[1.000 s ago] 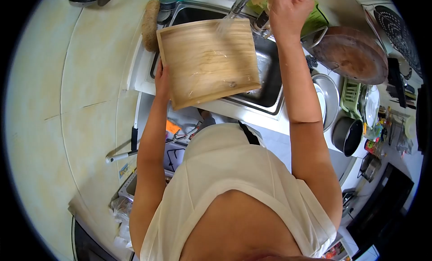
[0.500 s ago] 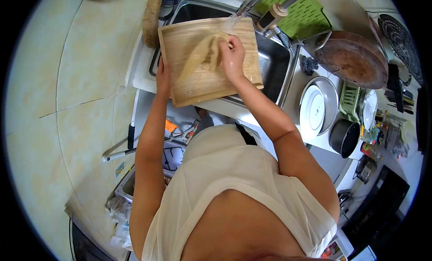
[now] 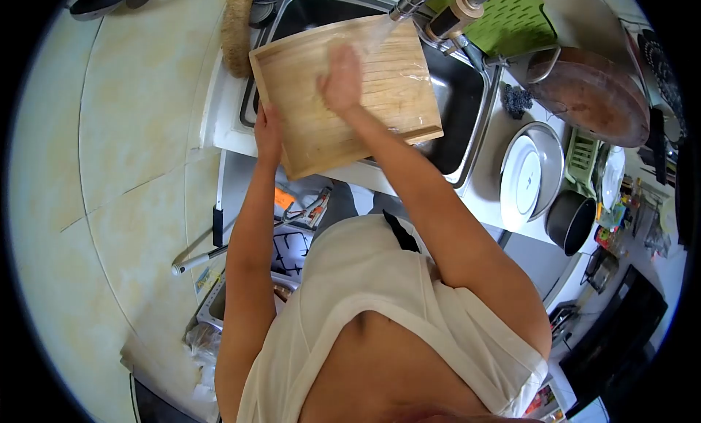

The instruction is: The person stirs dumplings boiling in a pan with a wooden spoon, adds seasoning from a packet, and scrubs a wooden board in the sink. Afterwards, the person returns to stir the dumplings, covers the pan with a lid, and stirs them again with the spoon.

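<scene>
A wet wooden cutting board (image 3: 394,105) with raised edges lies tilted across the sink (image 3: 467,160). My left hand (image 3: 268,133) is closed around its left edge, with the fingers partly hidden by the board. My right hand (image 3: 342,78) is over the upper middle of the board, palm down with fingers stretched out and smeared by motion. I see nothing in it. Water runs from the faucet (image 3: 409,3) onto the board's top edge, just right of my right hand.
A long brown loofah (image 3: 236,32) lies left of the sink. On the right are a dark scrubber (image 3: 516,100), a white plate (image 3: 521,178) in a metal basin (image 3: 553,160), a black pot (image 3: 571,222) and a large round board (image 3: 588,94). A green mat (image 3: 511,18) stands behind.
The pale yellow limp piece that my right hand held is no longer visible. That hand has shifted left, its fingers now stretched out. My left hand still grips the board's edge.
</scene>
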Motion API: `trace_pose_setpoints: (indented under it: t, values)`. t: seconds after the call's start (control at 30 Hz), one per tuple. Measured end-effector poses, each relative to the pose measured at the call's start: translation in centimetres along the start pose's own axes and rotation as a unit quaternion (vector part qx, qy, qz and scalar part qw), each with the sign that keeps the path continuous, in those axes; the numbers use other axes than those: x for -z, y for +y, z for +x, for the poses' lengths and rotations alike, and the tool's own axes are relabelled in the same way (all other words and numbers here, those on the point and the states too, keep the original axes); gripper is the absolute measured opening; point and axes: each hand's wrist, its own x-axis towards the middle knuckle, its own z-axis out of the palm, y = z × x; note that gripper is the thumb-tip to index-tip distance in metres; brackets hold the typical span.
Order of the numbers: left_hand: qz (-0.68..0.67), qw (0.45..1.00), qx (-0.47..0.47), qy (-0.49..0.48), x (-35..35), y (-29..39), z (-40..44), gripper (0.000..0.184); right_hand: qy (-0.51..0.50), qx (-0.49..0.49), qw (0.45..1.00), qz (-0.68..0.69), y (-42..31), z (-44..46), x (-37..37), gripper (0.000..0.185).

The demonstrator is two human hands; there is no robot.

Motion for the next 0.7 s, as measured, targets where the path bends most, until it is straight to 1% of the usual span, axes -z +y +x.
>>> trace_pose_setpoints:
  t: [0.07, 0.17, 0.2, 0.27, 0.33, 0.4, 0.47, 0.5, 0.6, 0.67, 0.7]
  values:
    - [0.006, 1.0, 0.004, 0.006, -0.1, -0.3, 0.3, 0.051, -0.098, 0.051, 0.994, -0.025, -4.4, -1.5, -0.4, 0.072]
    - [-0.004, 1.0, 0.014, 0.008, 0.0, -0.7, 0.6, 0.052, -0.136, 0.131, 0.982, -0.023, -5.6, -1.6, 0.0, 0.063]
    - [-0.012, 1.0, 0.019, 0.007, 0.1, -1.0, 0.5, 0.052, -0.137, 0.162, 0.973, -0.088, -4.7, -1.5, 0.4, 0.061]
    - [-0.019, 1.0, 0.015, 0.008, 0.2, -1.3, 0.8, 0.051, -0.134, 0.225, 0.94, -0.218, 0.0, -0.5, 2.8, 0.057]
    - [-0.037, 0.999, 0.016, 0.011, 0.1, -1.2, 0.9, 0.051, -0.166, 0.094, 0.944, -0.269, 5.5, 0.4, 6.1, 0.061]
    - [-0.063, 0.998, 0.024, 0.014, -0.1, -0.7, 0.6, 0.05, -0.025, 0.024, 0.979, -0.2, 10.7, -0.6, 10.0, 0.058]
    - [-0.055, 0.998, 0.023, 0.019, 0.0, -1.3, 0.6, 0.05, 0.0, -0.048, 0.961, -0.271, 12.2, -0.3, 11.1, 0.056]
    - [-0.049, 0.998, 0.021, 0.018, 0.0, -1.6, 0.8, 0.05, 0.016, -0.044, 0.964, -0.262, 12.4, -0.1, 10.0, 0.061]
    - [-0.028, 0.999, 0.0, 0.027, -0.2, -1.0, 0.5, 0.049, 0.128, -0.151, 0.973, -0.121, 8.4, 1.8, 4.3, 0.067]
    - [-0.017, 1.0, 0.015, 0.022, -0.1, -0.9, 0.6, 0.048, 0.052, -0.126, 0.988, -0.075, 3.3, 2.9, 1.0, 0.073]
    - [-0.01, 1.0, 0.022, 0.016, 0.0, -0.9, 0.7, 0.048, 0.029, -0.084, 0.995, -0.04, 0.1, 2.9, -0.4, 0.072]
